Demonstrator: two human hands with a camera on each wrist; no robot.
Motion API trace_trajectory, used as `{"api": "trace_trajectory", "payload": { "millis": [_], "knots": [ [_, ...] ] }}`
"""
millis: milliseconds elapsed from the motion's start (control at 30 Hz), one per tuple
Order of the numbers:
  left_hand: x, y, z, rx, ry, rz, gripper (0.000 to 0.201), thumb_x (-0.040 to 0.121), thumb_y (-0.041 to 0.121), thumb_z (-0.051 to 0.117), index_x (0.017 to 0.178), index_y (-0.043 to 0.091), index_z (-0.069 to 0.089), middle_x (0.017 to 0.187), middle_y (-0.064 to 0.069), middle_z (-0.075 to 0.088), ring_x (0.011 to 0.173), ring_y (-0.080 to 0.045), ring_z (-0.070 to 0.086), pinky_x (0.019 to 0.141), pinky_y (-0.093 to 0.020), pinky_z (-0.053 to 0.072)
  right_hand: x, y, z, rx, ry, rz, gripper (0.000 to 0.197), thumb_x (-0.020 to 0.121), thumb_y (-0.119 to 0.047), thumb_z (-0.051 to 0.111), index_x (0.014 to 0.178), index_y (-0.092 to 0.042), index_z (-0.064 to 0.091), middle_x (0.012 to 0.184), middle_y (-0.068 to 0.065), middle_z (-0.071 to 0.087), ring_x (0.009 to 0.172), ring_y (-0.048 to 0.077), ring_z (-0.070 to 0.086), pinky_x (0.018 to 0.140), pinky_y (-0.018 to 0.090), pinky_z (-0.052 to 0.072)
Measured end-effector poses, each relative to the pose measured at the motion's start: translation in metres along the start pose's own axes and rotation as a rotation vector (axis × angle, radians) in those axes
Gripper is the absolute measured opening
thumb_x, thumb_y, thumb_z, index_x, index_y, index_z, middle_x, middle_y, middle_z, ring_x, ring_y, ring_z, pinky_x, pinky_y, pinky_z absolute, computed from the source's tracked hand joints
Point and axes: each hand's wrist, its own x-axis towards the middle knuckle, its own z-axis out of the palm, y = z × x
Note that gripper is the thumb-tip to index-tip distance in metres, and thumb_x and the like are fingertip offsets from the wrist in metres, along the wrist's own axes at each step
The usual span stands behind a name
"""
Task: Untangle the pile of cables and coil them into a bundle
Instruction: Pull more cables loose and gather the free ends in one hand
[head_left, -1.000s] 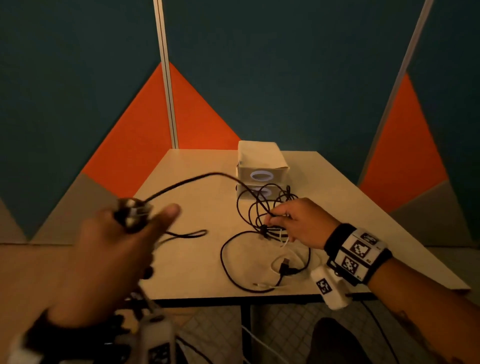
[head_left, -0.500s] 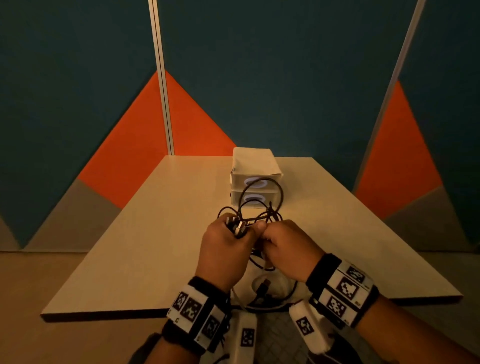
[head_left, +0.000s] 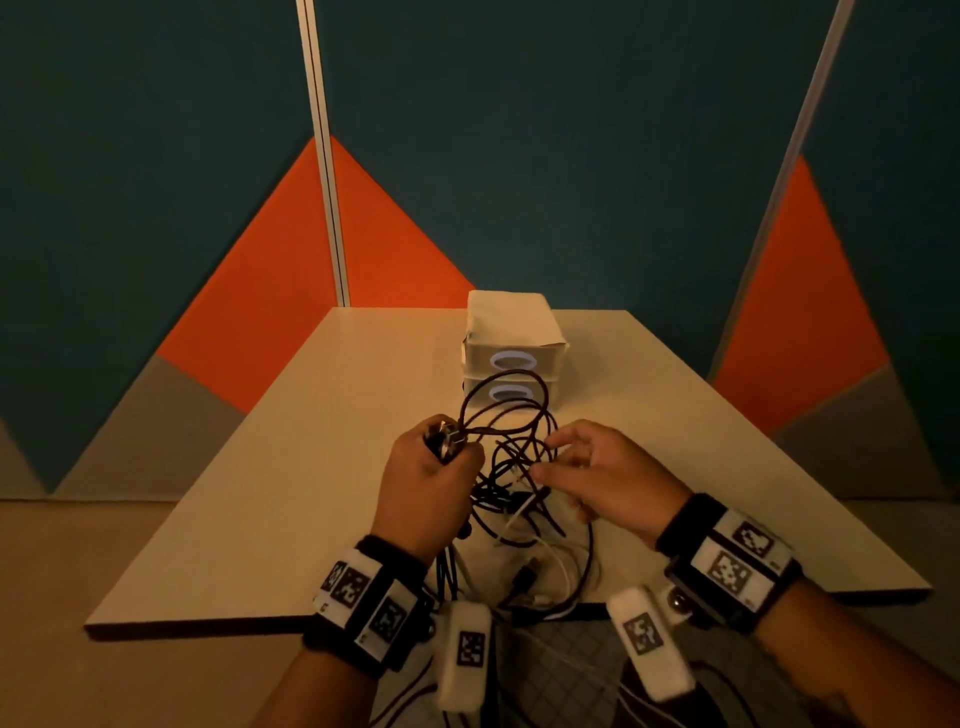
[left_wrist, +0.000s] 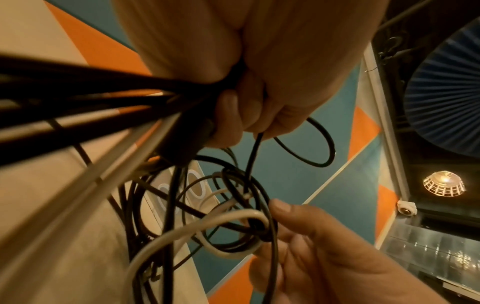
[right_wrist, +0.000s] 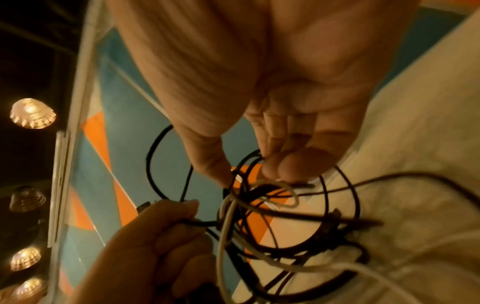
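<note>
The left hand (head_left: 423, 488) was clenched around a gathered handful of cable ends, while to its right the right hand (head_left: 605, 475) pinched a strand of the cables (head_left: 511, 467) between thumb and fingertip. By my judgement the work was barely begun: black and white cords remained knotted together, hanging above the table (head_left: 291, 431) near its front edge, nothing coiled yet.

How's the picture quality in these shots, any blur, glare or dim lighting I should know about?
Head view: dim, warm orange cast, wide-angle bending at the edges. Left wrist view: near black cables smeared out of focus, ceiling lamp glaring. Right wrist view: soft overall, left hand blurred.
</note>
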Motion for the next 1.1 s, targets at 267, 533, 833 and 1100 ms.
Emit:
{"api": "trace_trajectory", "payload": {
  "millis": [267, 533, 833, 1100],
  "knots": [
    [0.001, 0.006, -0.003, -0.014, 0.033, -0.02, 0.023, 0.091, 0.002, 0.062, 0.078, -0.007, 0.045, 0.058, -0.008, 0.043, 0.04, -0.018, 0.044, 0.043, -0.035, 0.041, 0.0, -0.007, 0.006, 0.389, 0.063, 0.023, 0.028, 0.092, -0.002, 0.064, 0.116, -0.011, 0.052, 0.086, 0.02, 0.067, 0.061, 0.023, 0.069, 0.059, 0.035, 0.059],
    [-0.002, 0.001, 0.004, 0.035, 0.048, 0.086, 0.021, 0.086, 0.013, 0.063, 0.075, 0.002, 0.049, 0.063, -0.019, 0.047, 0.051, -0.041, 0.049, 0.044, -0.058, 0.049, -0.002, 0.004, 0.01, 0.194, 0.2, -0.052, 0.014, 0.094, -0.006, 0.061, 0.081, -0.001, 0.06, 0.093, 0.015, 0.068, 0.078, 0.033, 0.075, 0.071, 0.046, 0.064],
    [-0.006, -0.001, 0.009, -0.095, 0.077, 0.056, 0.025, 0.093, 0.006, 0.062, 0.073, 0.007, 0.047, 0.057, -0.01, 0.046, 0.046, -0.029, 0.049, 0.039, -0.051, 0.044, 0.004, -0.001, 0.005, 0.935, 0.012, 0.036, 0.006, 0.095, 0.006, 0.055, 0.097, 0.003, 0.06, 0.096, 0.025, 0.071, 0.09, 0.031, 0.074, 0.077, 0.039, 0.063],
    [0.039, -0.02, 0.017, -0.347, -0.072, -0.151, 0.035, 0.096, -0.005, 0.055, 0.071, 0.015, 0.04, 0.055, 0.002, 0.034, 0.042, -0.014, 0.034, 0.043, -0.025, 0.037, 0.035, 0.012, 0.012, 0.929, -0.059, 0.012, 0.016, 0.093, 0.016, 0.051, 0.09, 0.001, 0.056, 0.106, 0.028, 0.069, 0.096, 0.031, 0.073, 0.08, 0.039, 0.063]
  ]
}}
